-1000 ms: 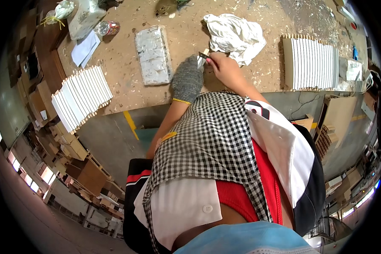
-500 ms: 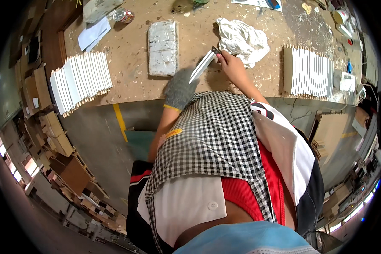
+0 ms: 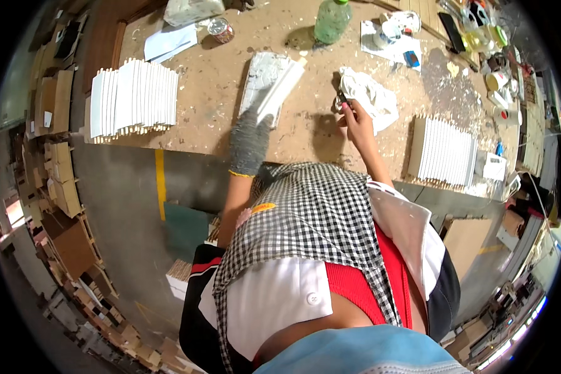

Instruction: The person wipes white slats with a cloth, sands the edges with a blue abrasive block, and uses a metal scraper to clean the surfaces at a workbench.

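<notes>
My left hand (image 3: 249,144), in a grey knitted glove, is closed on a slim white strip of wood (image 3: 283,88). The strip slants up and to the right, over a paint-crusted white slab (image 3: 255,78) on the workbench. My bare right hand (image 3: 358,122) grips a small dark-handled tool (image 3: 341,96); its working end is too unclear to name. A crumpled white cloth (image 3: 380,103) lies right beside that hand. Strip and tool are apart.
White strips stand in rows at the left (image 3: 134,100) and right (image 3: 441,153) of the paint-spattered workbench (image 3: 305,140). Farther back are a jar (image 3: 220,30), papers (image 3: 168,43), a green bottle (image 3: 333,22) and a black phone (image 3: 452,32). Cups and containers crowd the far right.
My left hand has carried the strip leftward, away from the tool and over the slab. The tool stays in my right hand by the cloth. More of the bench's far side shows.
</notes>
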`<state>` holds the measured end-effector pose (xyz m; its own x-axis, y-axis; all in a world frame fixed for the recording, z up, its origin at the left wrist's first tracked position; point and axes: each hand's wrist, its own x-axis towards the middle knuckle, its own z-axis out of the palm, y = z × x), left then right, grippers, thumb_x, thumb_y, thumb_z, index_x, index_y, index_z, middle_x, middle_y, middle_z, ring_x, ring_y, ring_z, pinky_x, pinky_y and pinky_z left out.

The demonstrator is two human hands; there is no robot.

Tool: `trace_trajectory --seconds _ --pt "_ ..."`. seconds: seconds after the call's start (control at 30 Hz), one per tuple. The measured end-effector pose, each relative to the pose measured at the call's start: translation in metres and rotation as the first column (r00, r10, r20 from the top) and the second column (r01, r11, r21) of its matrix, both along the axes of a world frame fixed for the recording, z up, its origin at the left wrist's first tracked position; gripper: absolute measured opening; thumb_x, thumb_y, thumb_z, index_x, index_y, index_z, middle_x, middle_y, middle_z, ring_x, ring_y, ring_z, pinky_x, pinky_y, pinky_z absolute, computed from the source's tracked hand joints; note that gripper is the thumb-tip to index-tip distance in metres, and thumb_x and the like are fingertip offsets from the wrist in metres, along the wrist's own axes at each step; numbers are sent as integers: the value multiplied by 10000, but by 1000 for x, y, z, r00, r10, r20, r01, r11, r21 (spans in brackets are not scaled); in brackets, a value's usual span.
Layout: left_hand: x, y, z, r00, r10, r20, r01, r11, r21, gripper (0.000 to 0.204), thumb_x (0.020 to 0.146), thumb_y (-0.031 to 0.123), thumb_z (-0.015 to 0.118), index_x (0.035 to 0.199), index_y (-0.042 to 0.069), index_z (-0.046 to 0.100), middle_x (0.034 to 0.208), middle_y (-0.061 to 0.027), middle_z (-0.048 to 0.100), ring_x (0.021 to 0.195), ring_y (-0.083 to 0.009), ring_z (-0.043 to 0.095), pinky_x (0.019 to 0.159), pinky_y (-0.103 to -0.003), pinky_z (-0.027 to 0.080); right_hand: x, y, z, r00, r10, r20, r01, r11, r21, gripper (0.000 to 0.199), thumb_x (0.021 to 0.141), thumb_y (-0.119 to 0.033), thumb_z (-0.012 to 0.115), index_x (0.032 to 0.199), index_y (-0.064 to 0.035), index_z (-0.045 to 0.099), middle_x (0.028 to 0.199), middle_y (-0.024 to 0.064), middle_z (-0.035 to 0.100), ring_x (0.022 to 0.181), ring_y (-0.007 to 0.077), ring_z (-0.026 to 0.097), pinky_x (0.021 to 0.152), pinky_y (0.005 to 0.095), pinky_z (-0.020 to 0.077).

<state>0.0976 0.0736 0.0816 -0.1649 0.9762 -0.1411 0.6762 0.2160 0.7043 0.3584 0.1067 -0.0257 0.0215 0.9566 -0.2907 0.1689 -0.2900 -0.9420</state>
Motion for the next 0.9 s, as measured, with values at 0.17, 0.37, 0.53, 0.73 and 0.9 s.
trace_trajectory --seconds 0.17,0.37,0.53,0.73,0.9 --pt "-29 28 -45 979 71 -192 -29 976 216 413 971 309 626 1217 -23 637 1109 -270 679 991 -411 671 866 -445 531 -8 13 12 984 39 -172 -48 998 -50 220 1057 -131 519 1180 12 633 828 54 656 650 117 646 614 264 555" --pt "-33 34 -74 910 -27 -414 94 986 141 355 977 222 566 1245 -5 616 1170 -247 657 1064 -402 637 927 -450 515 -45 66 56 967 105 -234 -122 991 -59 332 1060 -134 503 1361 4 525 789 57 636 528 124 599 486 271 494" --pt "-23 33 -72 901 -16 -433 109 975 193 368 995 220 543 1283 -2 597 1171 -251 661 1061 -398 643 923 -449 518 -75 107 43 934 220 282 -286 933 220 397 1026 -169 532 1421 -127 542 771 127 678 637 262 646 624 384 497" --pt "-21 31 -71 889 -17 -457 84 988 127 370 1007 218 532 1302 5 595 1198 -243 663 1058 -392 650 914 -443 524 -87 111 34 909 241 339 -309 937 161 390 1012 -182 530 1392 -107 575 792 170 680 719 340 652 699 424 500" --pt "-22 29 -71 886 -23 -462 89 988 123 372 1006 222 535 1307 11 594 1197 -237 667 1046 -390 657 893 -444 531 -80 107 45 933 151 327 -204 969 135 386 1025 -161 517 1400 -90 573 724 92 633 629 183 560 641 339 481"
